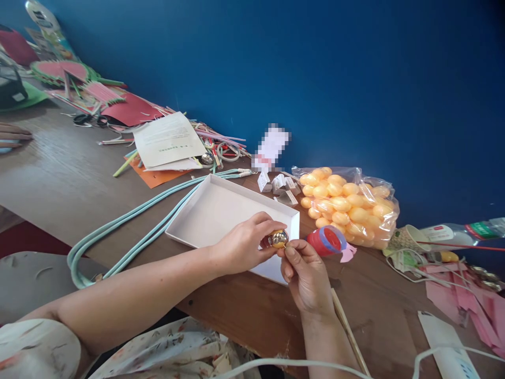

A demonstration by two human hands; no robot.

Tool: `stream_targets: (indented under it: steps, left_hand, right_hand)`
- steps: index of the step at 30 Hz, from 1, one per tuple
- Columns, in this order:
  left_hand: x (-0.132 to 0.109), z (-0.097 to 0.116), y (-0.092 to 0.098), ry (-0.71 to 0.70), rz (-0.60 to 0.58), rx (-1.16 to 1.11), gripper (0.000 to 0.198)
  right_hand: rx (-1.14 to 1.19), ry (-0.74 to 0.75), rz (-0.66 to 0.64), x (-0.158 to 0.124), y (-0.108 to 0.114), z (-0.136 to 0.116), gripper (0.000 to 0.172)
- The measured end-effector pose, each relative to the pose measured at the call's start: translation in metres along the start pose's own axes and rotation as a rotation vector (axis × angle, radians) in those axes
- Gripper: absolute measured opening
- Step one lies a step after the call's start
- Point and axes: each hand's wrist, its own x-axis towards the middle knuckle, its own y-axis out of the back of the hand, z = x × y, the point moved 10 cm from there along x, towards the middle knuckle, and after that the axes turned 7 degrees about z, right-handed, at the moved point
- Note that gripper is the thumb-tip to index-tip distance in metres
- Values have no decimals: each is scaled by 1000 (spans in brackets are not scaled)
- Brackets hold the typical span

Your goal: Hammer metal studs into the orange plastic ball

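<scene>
While the left hand (242,241) grips a bauble (279,238), balls (341,204) fill a bag (351,172).

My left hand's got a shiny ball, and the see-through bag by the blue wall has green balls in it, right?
Not quite: the head view shows pale orange balls in the see-through bag by the blue wall. Your left hand does hold a shiny ball.
</scene>
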Motion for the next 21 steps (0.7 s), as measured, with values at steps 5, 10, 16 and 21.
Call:
stream_targets:
  steps: [5,10,16,21]
  left_hand:
    - [0,1,1,-8,3,13,37]
    - [1,3,2,-11,3,16,36]
    - [1,3,3,-13,0,22,36]
    - [1,4,4,-19,8,20,36]
  right_hand:
    - [-3,5,-2,0,-3,0,9]
    - [-2,-4,10,-1,-2,1,9]
    - [9,-5,17,-2,-2,1,9]
    - [10,-12,25,-2,-1,2,9]
